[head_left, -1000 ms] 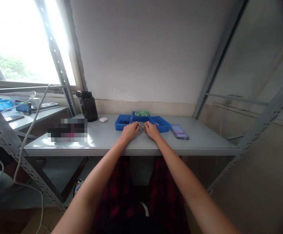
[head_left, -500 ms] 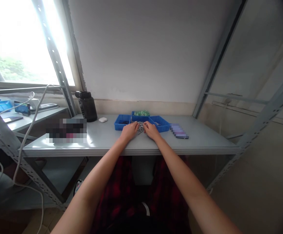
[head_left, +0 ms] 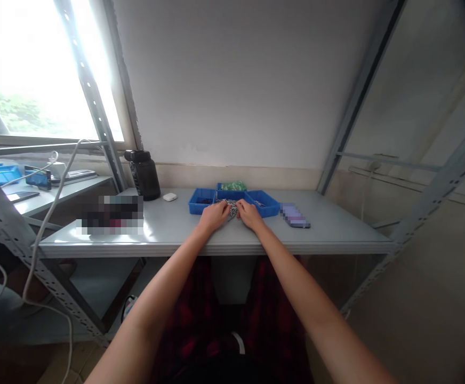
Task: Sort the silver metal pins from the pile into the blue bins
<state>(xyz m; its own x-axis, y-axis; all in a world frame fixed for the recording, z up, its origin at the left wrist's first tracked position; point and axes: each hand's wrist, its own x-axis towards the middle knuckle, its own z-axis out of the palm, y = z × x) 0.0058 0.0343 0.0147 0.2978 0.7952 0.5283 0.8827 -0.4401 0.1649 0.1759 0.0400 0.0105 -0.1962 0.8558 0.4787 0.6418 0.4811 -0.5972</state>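
We note small metal pieces (head_left: 233,209) between left hand (head_left: 215,214) and right hand (head_left: 249,214), by the blue bins (head_left: 270,210), fingers curled, grip indiscernible; we judge them light, stiff, slippery, best pinched mid-length.

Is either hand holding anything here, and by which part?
Cannot be told: the left hand and right hand are at small metal pieces, too small to show any grip.

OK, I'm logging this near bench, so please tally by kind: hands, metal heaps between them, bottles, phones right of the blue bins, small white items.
Hands: 2
Metal heap: 1
Bottle: 1
Phone: 1
Small white item: 1
Total: 6
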